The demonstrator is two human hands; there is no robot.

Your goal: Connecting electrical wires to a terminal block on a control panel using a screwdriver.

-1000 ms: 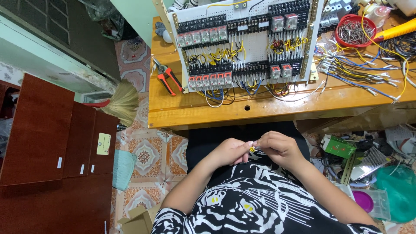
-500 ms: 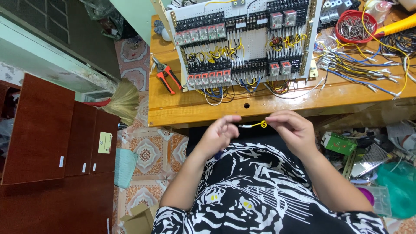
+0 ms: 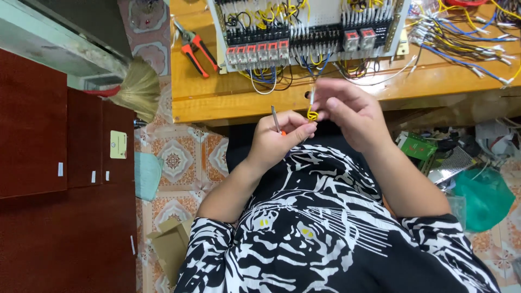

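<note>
My left hand (image 3: 274,142) is closed around a small screwdriver (image 3: 275,118) with a thin metal shaft that points up and an orange handle in my fingers. My right hand (image 3: 350,111) pinches a short yellow wire (image 3: 312,114), looped at the fingertips, whose pale sleeved end (image 3: 312,96) sticks upward. Both hands meet in front of my chest, just below the edge of the wooden workbench (image 3: 217,100). The fingertips nearly touch at the wire.
On the bench stands a white wiring panel (image 3: 304,32) with relays and many wires. Red-handled pliers (image 3: 195,51) lie left of it, loose wires (image 3: 467,38) to its right. A broom (image 3: 138,89), dark red cabinet (image 3: 54,163), cardboard box (image 3: 171,244) and green bag (image 3: 483,195) surround me.
Both hands have risen from my lap toward the bench edge. The screwdriver shaft now shows upright in my left hand, and the yellow wire sits at my right fingertips.
</note>
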